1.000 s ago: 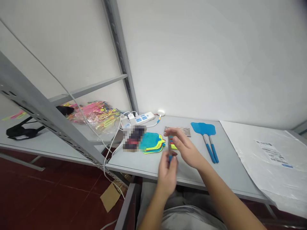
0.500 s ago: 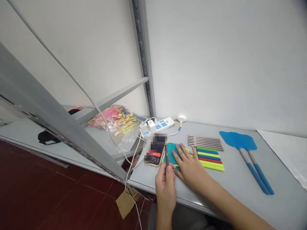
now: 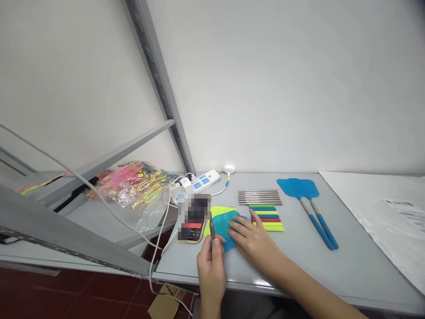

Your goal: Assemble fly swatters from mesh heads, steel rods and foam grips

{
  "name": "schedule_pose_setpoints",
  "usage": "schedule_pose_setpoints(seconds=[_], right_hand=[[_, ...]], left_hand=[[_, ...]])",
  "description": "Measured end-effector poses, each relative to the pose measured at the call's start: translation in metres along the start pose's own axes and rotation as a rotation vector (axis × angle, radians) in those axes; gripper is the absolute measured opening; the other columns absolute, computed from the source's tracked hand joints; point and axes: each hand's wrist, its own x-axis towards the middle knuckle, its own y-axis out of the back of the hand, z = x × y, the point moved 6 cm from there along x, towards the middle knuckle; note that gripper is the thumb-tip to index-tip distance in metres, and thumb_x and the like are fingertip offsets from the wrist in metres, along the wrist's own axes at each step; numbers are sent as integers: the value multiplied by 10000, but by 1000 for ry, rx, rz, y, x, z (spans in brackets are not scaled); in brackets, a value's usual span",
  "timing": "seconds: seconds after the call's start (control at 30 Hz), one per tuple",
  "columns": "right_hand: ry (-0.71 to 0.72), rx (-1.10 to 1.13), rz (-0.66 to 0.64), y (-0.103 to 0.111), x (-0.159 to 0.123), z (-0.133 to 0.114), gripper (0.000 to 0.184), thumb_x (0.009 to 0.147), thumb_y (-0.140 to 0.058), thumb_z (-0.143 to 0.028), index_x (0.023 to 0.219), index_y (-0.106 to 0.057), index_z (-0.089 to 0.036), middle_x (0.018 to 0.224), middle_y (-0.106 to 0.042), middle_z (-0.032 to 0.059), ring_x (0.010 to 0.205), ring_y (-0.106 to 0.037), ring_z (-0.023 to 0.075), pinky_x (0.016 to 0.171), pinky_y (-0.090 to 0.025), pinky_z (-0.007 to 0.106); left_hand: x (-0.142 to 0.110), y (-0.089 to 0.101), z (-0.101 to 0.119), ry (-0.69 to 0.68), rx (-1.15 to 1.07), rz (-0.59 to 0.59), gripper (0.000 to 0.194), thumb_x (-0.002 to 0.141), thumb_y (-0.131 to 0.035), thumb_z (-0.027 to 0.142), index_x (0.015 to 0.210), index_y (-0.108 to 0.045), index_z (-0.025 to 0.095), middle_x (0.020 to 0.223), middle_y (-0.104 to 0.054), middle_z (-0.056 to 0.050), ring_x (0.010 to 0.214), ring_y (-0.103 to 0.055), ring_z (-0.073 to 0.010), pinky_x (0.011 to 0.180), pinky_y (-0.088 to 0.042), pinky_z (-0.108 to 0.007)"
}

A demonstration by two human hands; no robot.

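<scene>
My left hand [image 3: 211, 261] is closed around a short metal rod [image 3: 211, 227], which points up and away from me beside the phone. Fingers stretched out, my right hand [image 3: 250, 237] lies on a blue fly swatter head [image 3: 224, 224]; its thumb is hidden. Beneath the blue head, a yellow-green swatter head [image 3: 217, 209] shows at the far and left sides. Just beyond my right fingers is a row of coloured handle sleeves [image 3: 265, 213] in green, blue, yellow and red. Several metal rods [image 3: 259, 197] lie side by side behind them.
Two blue fly swatters [image 3: 307, 199] with blue handles lie to the right, near a white plastic sheet [image 3: 372, 208]. At left are a phone [image 3: 195, 221], a power strip [image 3: 202, 182], loose white cables, a metal shelf post [image 3: 159, 84] and bagged colourful cords [image 3: 133, 181].
The view has turned rightward. My right hand has drawn the blue swatter head towards me and askew, uncovering more of the yellow-green one. My left hand still holds the rod.
</scene>
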Motion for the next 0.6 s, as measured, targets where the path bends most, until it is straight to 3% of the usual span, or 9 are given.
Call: schedule_pose_setpoints(seconds=[0.1,0.2,0.3,0.4,0.5,0.6], right_hand=[[-50,23,161,29,-9,5,237,970,-509,-165,1124,-667,-252,1209,-703,35,1228,-558,240,1135,-206,557],[-227,45,391,75,-36,24,263,943,-519,-137,1109,-680,-263,1154,-710,52,1121,-605,247,1054,-309,536],[-623,216,676,124,-90,62,151,901,-592,-243,1013,-693,-240,994,-697,70,956,-626,240,887,-449,451],[-1032,648,976,153,-154,97,167,820,-679,-332,926,-635,-211,839,-660,21,716,-601,187,719,-504,382],[-1147,1034,1243,174,-191,107,137,778,-671,-280,824,-565,-208,688,-576,-50,478,-459,108,569,-499,329],[-1155,1140,1410,188,-204,99,136,787,-603,-254,718,-492,-213,575,-508,-73,394,-391,88,479,-465,297]], left_hand=[[-4,-2,8,-9,-249,22,413,894,-544,572,837,-586,166,541,-306,81,436,-243,-60,412,-214,-169],[-13,-8,18,-21,-364,9,398,925,-498,559,861,-581,175,551,-318,76,436,-235,-61,411,-206,-169],[-23,-26,28,-15,-230,-135,411,916,-512,567,901,-613,169,567,-360,60,461,-283,-74,428,-243,-177],[-33,-45,38,-59,1,-261,396,896,-550,555,928,-652,174,605,-479,24,532,-431,-114,497,-359,-204],[-45,-65,50,-161,249,-364,326,888,-579,504,909,-683,195,836,-664,-38,800,-603,-203,709,-471,-260],[-64,-90,58,-215,416,-522,255,920,-548,446,935,-684,230,926,-700,-25,909,-631,-227,789,-471,-269]])
